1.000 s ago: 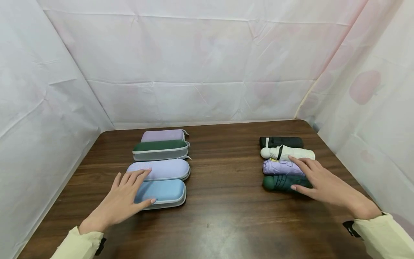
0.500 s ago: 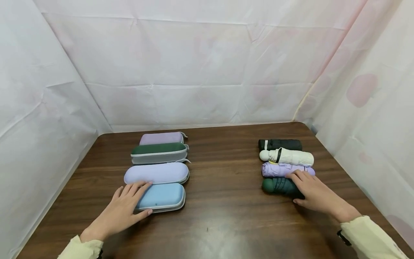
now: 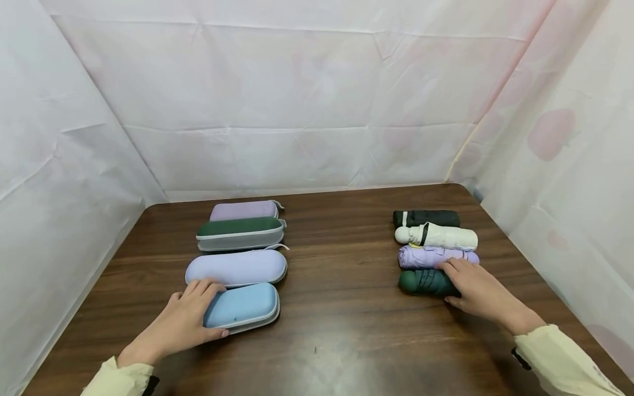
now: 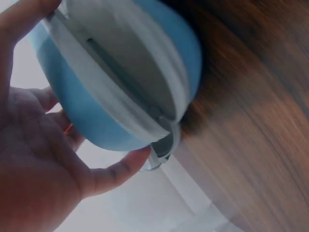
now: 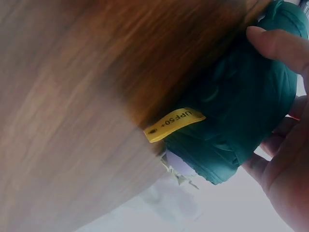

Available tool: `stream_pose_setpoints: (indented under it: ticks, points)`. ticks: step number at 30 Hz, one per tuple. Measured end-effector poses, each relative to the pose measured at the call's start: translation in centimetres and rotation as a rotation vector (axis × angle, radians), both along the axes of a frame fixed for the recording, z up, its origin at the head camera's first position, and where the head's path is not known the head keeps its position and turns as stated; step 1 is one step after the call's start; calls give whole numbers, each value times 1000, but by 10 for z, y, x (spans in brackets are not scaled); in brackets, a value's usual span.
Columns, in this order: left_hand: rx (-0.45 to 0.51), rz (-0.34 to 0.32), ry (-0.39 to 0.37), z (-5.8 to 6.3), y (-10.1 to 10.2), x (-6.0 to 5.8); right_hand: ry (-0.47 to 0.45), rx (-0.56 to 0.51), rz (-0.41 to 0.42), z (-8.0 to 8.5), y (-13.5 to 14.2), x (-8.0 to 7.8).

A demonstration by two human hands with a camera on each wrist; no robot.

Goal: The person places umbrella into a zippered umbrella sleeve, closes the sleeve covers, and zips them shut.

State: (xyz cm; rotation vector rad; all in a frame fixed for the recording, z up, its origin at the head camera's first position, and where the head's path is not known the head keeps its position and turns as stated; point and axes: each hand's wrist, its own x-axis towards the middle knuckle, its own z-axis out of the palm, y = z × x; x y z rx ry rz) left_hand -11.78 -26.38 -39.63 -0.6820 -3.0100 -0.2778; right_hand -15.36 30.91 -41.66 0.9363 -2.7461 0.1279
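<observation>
My left hand (image 3: 180, 319) grips the left end of a light blue hard-shell zippered case (image 3: 242, 305), thumb on its near side and fingers over the far side. In the left wrist view that blue case (image 4: 91, 101) gapes along its zip, showing a pale inside. My right hand (image 3: 487, 289) holds the right end of a dark green folded umbrella (image 3: 428, 282), thumb at the near side. A yellow tag (image 5: 176, 123) marked UPF50+ hangs from the umbrella in the right wrist view. Right behind it lies a lilac folded umbrella (image 3: 421, 257).
Behind the blue case lie a lavender case (image 3: 238, 268), a green and grey case (image 3: 240, 234) and a mauve case (image 3: 242, 210). White (image 3: 448, 236) and black (image 3: 431, 218) folded umbrellas lie at the back right. White sheeting (image 3: 297, 99) surrounds the brown table (image 3: 342, 275).
Both hands have come down, the left onto the blue case and the right onto the green umbrella, and taken hold. The blue case has turned slightly, its left end nearer me.
</observation>
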Motion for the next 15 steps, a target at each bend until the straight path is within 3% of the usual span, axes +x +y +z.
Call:
stream_pose_setpoints:
  ticks: [6,15]
  points:
    - [68,22,-96,6,1,3,16,-30,29,1,2,-3]
    - [265,19,-364,27,10,1,-9,-37,17,2,1,0]
